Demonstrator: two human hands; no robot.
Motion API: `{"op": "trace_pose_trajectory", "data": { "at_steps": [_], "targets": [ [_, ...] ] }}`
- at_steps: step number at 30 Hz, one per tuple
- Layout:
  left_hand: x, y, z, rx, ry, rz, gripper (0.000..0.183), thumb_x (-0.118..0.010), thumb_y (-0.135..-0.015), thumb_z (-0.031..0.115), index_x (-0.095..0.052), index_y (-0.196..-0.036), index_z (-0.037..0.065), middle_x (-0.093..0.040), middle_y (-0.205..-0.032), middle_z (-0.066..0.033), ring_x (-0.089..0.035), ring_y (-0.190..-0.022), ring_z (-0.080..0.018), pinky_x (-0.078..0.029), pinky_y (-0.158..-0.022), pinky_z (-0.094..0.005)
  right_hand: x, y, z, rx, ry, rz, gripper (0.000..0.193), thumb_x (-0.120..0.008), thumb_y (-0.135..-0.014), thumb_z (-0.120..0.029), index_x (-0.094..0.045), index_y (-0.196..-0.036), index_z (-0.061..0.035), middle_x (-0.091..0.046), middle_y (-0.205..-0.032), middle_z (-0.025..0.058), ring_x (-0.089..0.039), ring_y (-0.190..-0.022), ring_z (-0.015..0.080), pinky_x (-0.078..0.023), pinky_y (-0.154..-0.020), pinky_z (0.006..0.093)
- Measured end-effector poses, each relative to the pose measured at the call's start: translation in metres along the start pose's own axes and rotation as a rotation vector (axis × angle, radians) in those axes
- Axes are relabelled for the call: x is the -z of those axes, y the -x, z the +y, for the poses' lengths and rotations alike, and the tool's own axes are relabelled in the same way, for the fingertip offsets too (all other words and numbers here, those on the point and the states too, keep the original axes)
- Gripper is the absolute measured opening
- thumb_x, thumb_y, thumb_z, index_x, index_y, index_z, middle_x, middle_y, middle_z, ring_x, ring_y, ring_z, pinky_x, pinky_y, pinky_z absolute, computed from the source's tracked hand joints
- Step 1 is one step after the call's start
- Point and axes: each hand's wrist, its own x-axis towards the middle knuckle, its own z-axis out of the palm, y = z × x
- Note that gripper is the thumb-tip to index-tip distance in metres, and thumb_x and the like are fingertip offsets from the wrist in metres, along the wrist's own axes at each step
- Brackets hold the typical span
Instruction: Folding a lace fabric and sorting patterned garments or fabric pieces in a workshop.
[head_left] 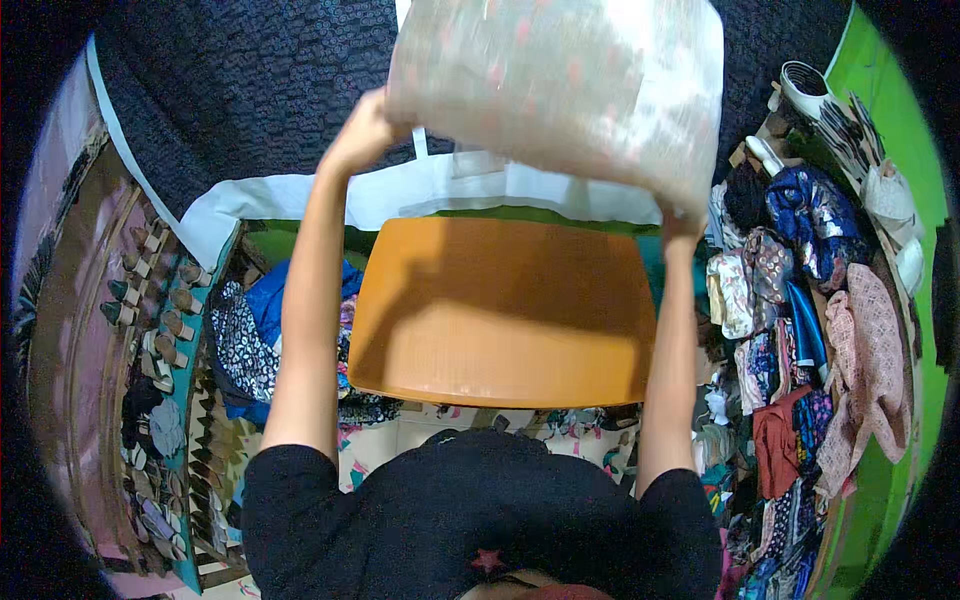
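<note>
Spanning both hands, a pale glossy item (560, 80) with reddish spots hangs out in front of the person, across the upper middle of the view. Its long axis runs mainly left to right, with the right end of its lower edge dropping nearer the body than the left. Motion blur leaves it unclear whether it is a folded sheet or something fuller.

The left hand (372, 130) has its grip closed at the lower left edge; the right hand (683, 218) grips the lower right corner, though its fingers are mostly hidden. From each grip the item lies inward and away from the body, between and beyond the two hands.

The key relation is with the brown worktop (480, 360), which lies between the forearms, on the body side of the item. The right hand looks nearer to its far edge than the left, which reaches farther out. How high the item hangs over that edge cannot be told. White cloth (270, 200) lies beyond the worktop, and piled clothes (780, 440) stand to the right.
</note>
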Motion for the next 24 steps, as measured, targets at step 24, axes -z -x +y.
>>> {"op": "trace_pose_trajectory", "data": {
  "at_steps": [24],
  "targets": [
    [-0.157, 0.342, -0.112, 0.738, 0.074, 0.038, 0.056, -0.065, -0.068, 0.028, -0.044, -0.107, -0.006, -0.055, -0.1, -0.0195, -0.054, -0.093, -0.0266, -0.04, -0.081, -0.033, 0.048, 0.32, 0.016, -0.671, 0.362, -0.47, 0.03, -0.063, -0.067, -0.014, -0.048, -0.087, 0.0026, -0.053, -0.082, 0.0162, -0.05, -0.077, 0.0268, -0.039, -0.07, 0.0349]
  ]
}}
